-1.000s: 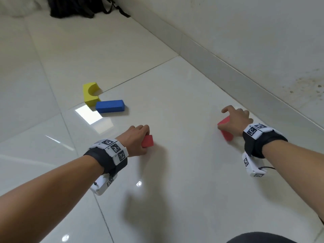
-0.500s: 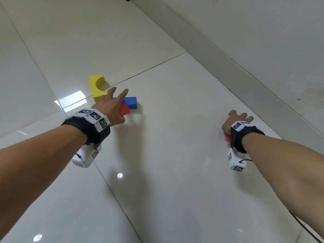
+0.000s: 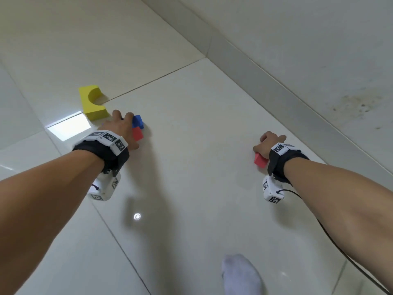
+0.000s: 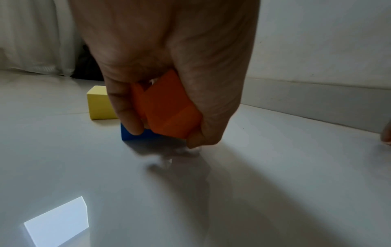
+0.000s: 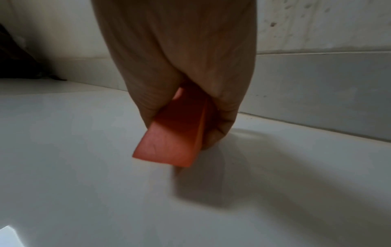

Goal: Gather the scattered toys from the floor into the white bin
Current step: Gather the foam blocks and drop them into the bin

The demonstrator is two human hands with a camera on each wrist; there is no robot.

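Head view, left hand: low over the floor, fingers curled round a red cube and reaching onto the blue block.
Head view, blue block: on the floor, mostly hidden under the fingers, just beside the yellow arch.
Head view, yellow arch: on the floor at a tile joint, cut-out facing the wall, untouched.
Head view, right hand: well apart from the left, near the skirting, clamped on a red wedge that pokes out below the palm.
Head view, remainder: socked foot at the lower edge; bin not in sight.
Left wrist view, left hand: red cube gripped between thumb and fingers, tilted, clear of the floor; one fingertip against the blue block.
Left wrist view, background: yellow arch just behind the blue block.
Right wrist view, right hand: closed round the red wedge, broad end pointing down, close above the floor; contact with the floor cannot be told.
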